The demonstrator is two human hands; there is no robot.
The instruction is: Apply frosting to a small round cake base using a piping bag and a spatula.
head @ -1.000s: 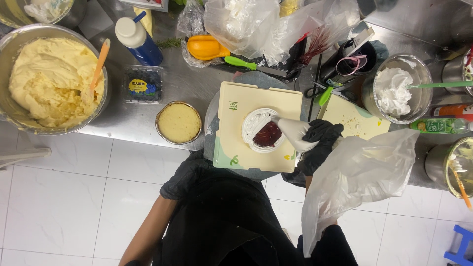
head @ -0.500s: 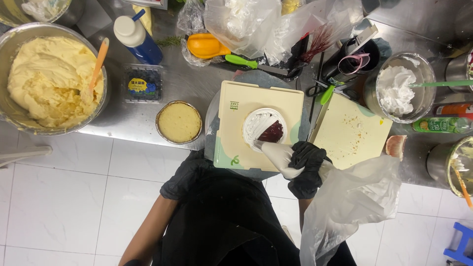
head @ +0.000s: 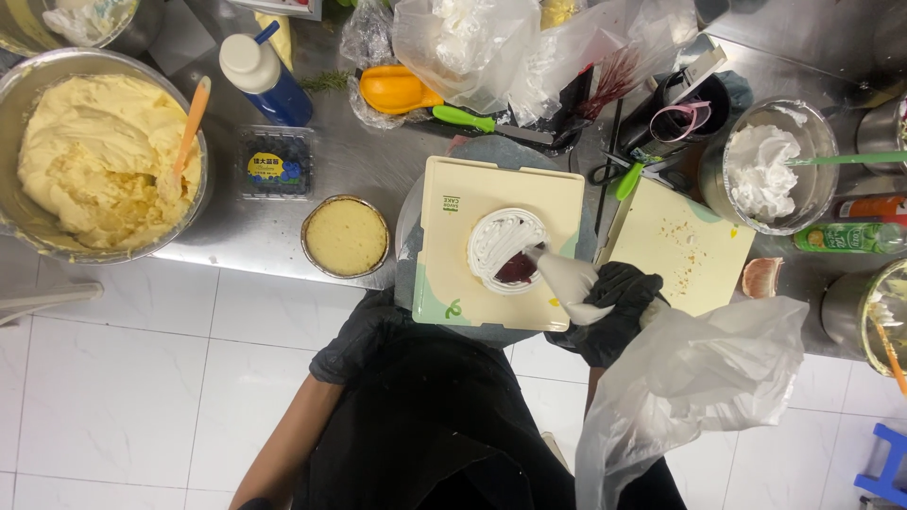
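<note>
Right hand sits in a black glove, fingers wrapped tight and clenched, knuckles turned up toward the camera, wrist bent so the fist aims up and to the left. Its forearm drops straight down out of sight. Left hand, gloved black too, hangs low and well apart from the right, curled loosely with nothing visible in its grip. Bare left forearm angles down and outward, elbow bent.

A steel counter runs across the top under even light. Below it lies a floor of large white tiles. A blue stool stands at the right edge.
</note>
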